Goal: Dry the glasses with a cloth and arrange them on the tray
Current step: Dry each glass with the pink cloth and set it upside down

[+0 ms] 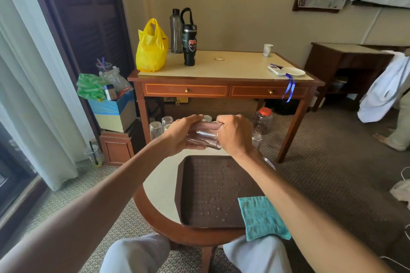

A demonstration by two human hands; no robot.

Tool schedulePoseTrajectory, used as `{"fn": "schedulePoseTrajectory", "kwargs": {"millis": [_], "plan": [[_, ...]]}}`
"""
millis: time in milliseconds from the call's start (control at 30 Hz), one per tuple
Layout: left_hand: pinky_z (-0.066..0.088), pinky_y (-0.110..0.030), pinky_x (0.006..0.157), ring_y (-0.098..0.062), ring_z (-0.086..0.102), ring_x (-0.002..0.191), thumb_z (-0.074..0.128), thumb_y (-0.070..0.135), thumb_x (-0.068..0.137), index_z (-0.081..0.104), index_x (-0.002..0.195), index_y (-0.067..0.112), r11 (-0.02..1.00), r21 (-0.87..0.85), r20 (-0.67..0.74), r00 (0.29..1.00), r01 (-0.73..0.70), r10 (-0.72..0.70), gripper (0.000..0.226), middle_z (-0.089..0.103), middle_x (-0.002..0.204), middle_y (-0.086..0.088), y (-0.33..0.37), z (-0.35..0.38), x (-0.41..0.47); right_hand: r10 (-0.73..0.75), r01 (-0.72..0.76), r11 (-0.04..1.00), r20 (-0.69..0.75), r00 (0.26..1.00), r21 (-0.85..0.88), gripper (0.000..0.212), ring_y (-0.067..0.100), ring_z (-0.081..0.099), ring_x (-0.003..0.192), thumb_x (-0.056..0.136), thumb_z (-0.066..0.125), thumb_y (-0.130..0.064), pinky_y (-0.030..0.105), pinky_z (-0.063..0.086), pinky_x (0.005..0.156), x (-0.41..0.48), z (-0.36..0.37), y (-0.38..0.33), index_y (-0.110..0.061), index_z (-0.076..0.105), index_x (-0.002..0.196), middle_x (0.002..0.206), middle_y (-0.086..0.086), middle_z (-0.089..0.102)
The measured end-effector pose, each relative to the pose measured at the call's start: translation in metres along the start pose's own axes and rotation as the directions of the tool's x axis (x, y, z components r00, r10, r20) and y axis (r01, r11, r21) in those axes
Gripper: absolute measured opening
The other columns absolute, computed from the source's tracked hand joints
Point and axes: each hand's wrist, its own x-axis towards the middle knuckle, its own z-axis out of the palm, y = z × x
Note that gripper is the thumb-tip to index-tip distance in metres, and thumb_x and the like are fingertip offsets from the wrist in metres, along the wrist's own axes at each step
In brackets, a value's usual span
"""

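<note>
Head view shows me early in drying one glass (204,137): I hold it on its side above the far edge of the tray (199,184), my left hand (184,134) curled round one end and my right hand (235,134) gripping the other, which looks like the mouth. Neither hand has the cloth (261,217); it lies folded over the tray's near right corner. I judge the next move calls for releasing my right hand, holding firm with the left, and fetching the cloth. The glass is clear and smooth, probably wet and slippery; water drops dot the tray floor. More glasses (155,129) stand mouth down beyond the tray's far edge
</note>
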Motion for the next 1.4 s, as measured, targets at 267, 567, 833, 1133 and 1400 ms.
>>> {"fn": "schedulePoseTrajectory", "kwargs": {"millis": [267,567,833,1133,1400], "plan": [[0.061,-0.037,0.065,-0.023,0.073,0.072,0.065,0.037,0.097,0.067,0.077,0.016,0.732,0.478,-0.06,0.813,-0.486,0.579,0.029,0.073,0.076,-0.007,0.001,-0.001,0.01,0.38,-0.883,0.362,0.818,0.431,0.298,0.05,0.009,0.049,0.038,0.093,0.056,-0.06,0.019,0.037,0.034,-0.008,0.028,0.008,-0.012,0.069,0.088,0.063,0.004,0.067],[0.06,-0.038,0.073,-0.022,0.074,0.091,0.052,0.042,0.105,0.069,0.098,0.015,0.718,0.452,0.074,0.825,-0.529,0.561,0.033,0.075,0.095,-0.005,0.004,-0.01,0.003,0.361,-0.881,0.303,0.812,0.458,0.362,0.028,0.013,0.054,0.041,0.1,0.056,-0.027,0.02,0.037,0.04,-0.011,0.023,0.001,-0.007,0.068,0.085,0.062,0.006,0.065],[0.058,-0.028,0.051,-0.026,0.077,0.072,0.049,0.04,0.106,0.062,0.111,0.009,0.988,0.034,0.021,0.988,0.149,-0.15,0.033,0.074,0.088,-0.015,0.009,-0.022,-0.009,0.21,-0.211,0.977,0.243,0.947,-0.022,0.015,0.02,0.057,0.065,0.084,0.065,-0.01,0.016,0.02,0.043,-0.009,-0.005,-0.032,-0.006,0.077,0.092,0.086,0.011,0.075],[0.063,-0.039,0.06,-0.033,0.071,0.084,0.046,0.029,0.107,0.065,0.1,0.012,0.879,0.405,-0.057,0.953,-0.252,0.299,0.026,0.063,0.095,-0.016,0.012,-0.01,-0.005,0.479,-0.755,0.61,0.647,0.593,0.24,0.045,0.009,0.061,0.043,0.093,0.062,-0.053,0.019,0.044,0.043,-0.009,0.042,-0.013,-0.01,0.065,0.081,0.057,-0.001,0.068],[0.055,-0.022,0.054,-0.017,0.068,0.069,0.046,0.043,0.097,0.065,0.083,0.008,0.559,0.592,0.013,0.7,-0.581,0.714,0.042,0.066,0.076,-0.009,-0.011,-0.013,0.006,0.371,-0.915,0.255,0.842,0.391,0.312,0.038,0.005,0.046,0.032,0.103,0.049,-0.038,0.015,0.024,0.031,-0.017,0.03,-0.013,-0.009,0.061,0.081,0.057,0.002,0.061]]}}
